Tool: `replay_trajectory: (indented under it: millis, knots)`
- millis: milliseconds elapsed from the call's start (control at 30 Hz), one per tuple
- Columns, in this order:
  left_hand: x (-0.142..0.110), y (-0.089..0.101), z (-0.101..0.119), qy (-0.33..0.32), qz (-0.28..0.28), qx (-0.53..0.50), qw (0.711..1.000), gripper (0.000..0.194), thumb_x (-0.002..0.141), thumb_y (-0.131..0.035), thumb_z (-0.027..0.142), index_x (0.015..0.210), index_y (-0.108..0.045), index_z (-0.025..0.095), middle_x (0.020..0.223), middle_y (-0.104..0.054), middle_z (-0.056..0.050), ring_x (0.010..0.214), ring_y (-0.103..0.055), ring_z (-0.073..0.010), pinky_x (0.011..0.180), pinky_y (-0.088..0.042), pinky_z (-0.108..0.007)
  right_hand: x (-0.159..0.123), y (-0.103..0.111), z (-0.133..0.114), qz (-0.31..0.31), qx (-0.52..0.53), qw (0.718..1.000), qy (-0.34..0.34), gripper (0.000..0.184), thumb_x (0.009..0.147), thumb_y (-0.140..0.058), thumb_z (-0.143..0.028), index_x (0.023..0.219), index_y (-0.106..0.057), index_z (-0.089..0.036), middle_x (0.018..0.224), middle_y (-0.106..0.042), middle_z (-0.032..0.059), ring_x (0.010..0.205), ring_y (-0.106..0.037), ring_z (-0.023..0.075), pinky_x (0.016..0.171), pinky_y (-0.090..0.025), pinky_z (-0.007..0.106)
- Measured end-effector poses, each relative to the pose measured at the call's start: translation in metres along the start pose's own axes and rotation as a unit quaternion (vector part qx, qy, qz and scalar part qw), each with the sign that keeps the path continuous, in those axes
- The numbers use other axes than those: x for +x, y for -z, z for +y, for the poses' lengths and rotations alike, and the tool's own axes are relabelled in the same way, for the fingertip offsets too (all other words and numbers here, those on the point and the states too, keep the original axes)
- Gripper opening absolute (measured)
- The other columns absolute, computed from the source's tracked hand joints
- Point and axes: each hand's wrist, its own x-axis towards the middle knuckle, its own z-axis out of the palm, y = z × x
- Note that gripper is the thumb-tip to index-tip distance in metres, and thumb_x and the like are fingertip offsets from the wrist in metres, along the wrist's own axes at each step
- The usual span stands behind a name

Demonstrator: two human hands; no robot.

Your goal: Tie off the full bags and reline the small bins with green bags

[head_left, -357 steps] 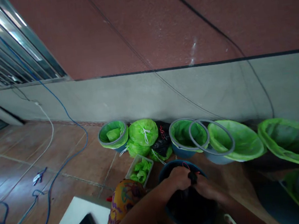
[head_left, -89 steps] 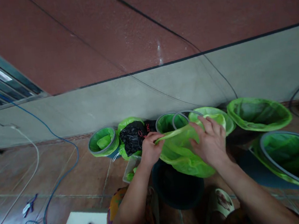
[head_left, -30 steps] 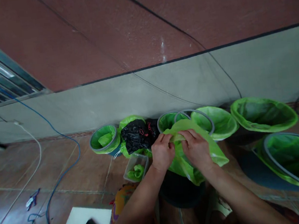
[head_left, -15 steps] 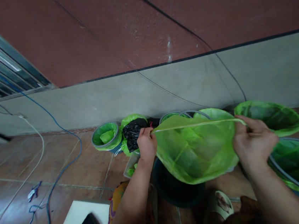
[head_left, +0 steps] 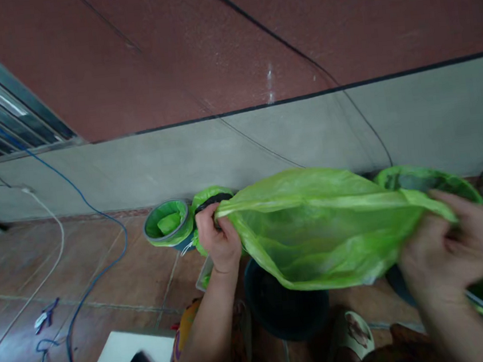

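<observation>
Bag (head_left: 326,247), I'd say, wants even tension from left hand (head_left: 218,241) and right hand (head_left: 457,244), fingers clamped on it, bin (head_left: 288,317) below.

Stretched between left hand (head_left: 218,240) and right hand (head_left: 456,253), a green bag (head_left: 325,241) bars my direct line to the wall (head_left: 157,161), its lower edge hiding the far rim of a dark bucket (head_left: 288,311). I find open floor (head_left: 148,260) leftward, between a blue cable (head_left: 70,349) and a lined bin (head_left: 157,215), a white platform (head_left: 113,358) obstructing the near side.
</observation>
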Motion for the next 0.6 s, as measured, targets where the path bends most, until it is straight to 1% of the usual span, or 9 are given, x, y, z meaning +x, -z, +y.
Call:
replay_trajectory:
  millis: [33, 67, 133, 200, 267, 367, 467, 533, 600]
  knots:
    - [-0.004, -0.002, -0.003, 0.007, -0.092, 0.039, 0.995, 0.022, 0.084, -0.048, 0.012, 0.095, -0.067, 0.018, 0.091, -0.068, -0.007, 0.088, -0.064, -0.0179, 0.083, -0.051, -0.03, -0.004, -0.007, 0.002, -0.04, -0.022, 0.999, 0.005, 0.038, 0.089, -0.043, -0.037, 0.109, -0.07, -0.019, 0.089, -0.068, 0.0135, 0.093, -0.066, 0.0335, 0.082, -0.051, 0.05]
    - [-0.009, -0.006, -0.007, 0.011, -0.211, 0.079, 0.974, 0.02, 0.08, -0.052, 0.009, 0.087, -0.068, 0.019, 0.085, -0.068, -0.006, 0.083, -0.066, -0.0183, 0.079, -0.051, -0.029, -0.009, -0.015, 0.005, -0.172, -0.047, 0.984, 0.017, 0.026, 0.083, -0.051, -0.035, 0.083, -0.072, -0.02, 0.068, -0.065, 0.0089, 0.072, -0.066, 0.0284, 0.069, -0.052, 0.043]
    - [-0.02, -0.013, -0.014, 0.021, -0.46, 0.147, 0.875, 0.017, 0.067, -0.06, 0.004, 0.07, -0.067, 0.02, 0.07, -0.067, -0.005, 0.072, -0.067, -0.0201, 0.068, -0.051, -0.028, -0.016, -0.03, 0.015, -0.403, -0.088, 0.911, 0.027, 0.022, 0.074, -0.055, -0.024, 0.054, -0.062, -0.023, 0.049, -0.057, 0.0035, 0.052, -0.058, 0.0205, 0.056, -0.047, 0.034]
    - [-0.026, -0.019, -0.019, 0.017, -0.557, 0.16, 0.815, 0.015, 0.065, -0.063, 0.005, 0.065, -0.066, 0.02, 0.069, -0.069, -0.007, 0.071, -0.069, -0.0228, 0.066, -0.051, -0.029, -0.018, -0.036, 0.023, -0.446, -0.118, 0.887, 0.032, 0.021, 0.071, -0.056, -0.017, 0.053, -0.064, -0.022, 0.05, -0.059, 0.0026, 0.053, -0.059, 0.0196, 0.058, -0.046, 0.033]
    - [-0.023, -0.02, -0.017, 0.026, -0.496, 0.138, 0.857, 0.016, 0.071, -0.059, 0.007, 0.071, -0.069, 0.02, 0.076, -0.072, -0.009, 0.077, -0.07, -0.0234, 0.072, -0.053, -0.031, -0.014, -0.032, 0.021, -0.342, -0.122, 0.932, 0.017, 0.019, 0.074, -0.055, -0.019, 0.072, -0.074, -0.022, 0.062, -0.067, 0.0045, 0.062, -0.065, 0.0222, 0.063, -0.049, 0.035]
    - [-0.005, -0.017, -0.009, 0.063, -0.2, 0.047, 0.977, 0.029, 0.082, -0.047, 0.009, 0.095, -0.071, 0.019, 0.096, -0.073, -0.009, 0.091, -0.068, -0.0203, 0.087, -0.053, -0.033, -0.003, -0.016, 0.003, -0.074, -0.032, 0.997, -0.005, 0.035, 0.085, -0.05, -0.03, 0.107, -0.074, -0.016, 0.094, -0.075, 0.0122, 0.083, -0.07, 0.026, 0.073, -0.054, 0.038]
    - [0.007, -0.014, -0.004, 0.057, -0.005, -0.019, 0.998, 0.034, 0.088, -0.042, 0.014, 0.112, -0.066, 0.017, 0.108, -0.07, -0.009, 0.104, -0.064, -0.0185, 0.097, -0.049, -0.034, 0.004, -0.008, -0.005, 0.058, 0.013, 0.998, -0.009, 0.043, 0.091, -0.043, -0.033, 0.118, -0.069, -0.013, 0.105, -0.072, 0.0151, 0.093, -0.069, 0.0263, 0.077, -0.054, 0.038]
    - [0.002, -0.013, -0.007, 0.035, -0.085, -0.006, 0.996, 0.03, 0.087, -0.044, 0.013, 0.102, -0.069, 0.018, 0.099, -0.071, -0.008, 0.097, -0.065, -0.0178, 0.091, -0.051, -0.032, 0.006, -0.012, 0.007, -0.035, -0.057, 0.998, -0.011, 0.034, 0.086, -0.048, -0.03, 0.103, -0.073, -0.016, 0.083, -0.072, 0.0104, 0.076, -0.067, 0.0242, 0.067, -0.05, 0.036]
    - [-0.011, -0.013, -0.012, -0.001, -0.295, 0.029, 0.955, 0.024, 0.08, -0.051, 0.007, 0.081, -0.071, 0.02, 0.082, -0.07, -0.004, 0.083, -0.067, -0.0174, 0.08, -0.053, -0.028, 0.006, -0.02, 0.029, -0.195, -0.139, 0.971, -0.01, 0.017, 0.075, -0.056, -0.023, 0.072, -0.072, -0.02, 0.053, -0.057, 0.0026, 0.051, -0.055, 0.0192, 0.053, -0.041, 0.031]
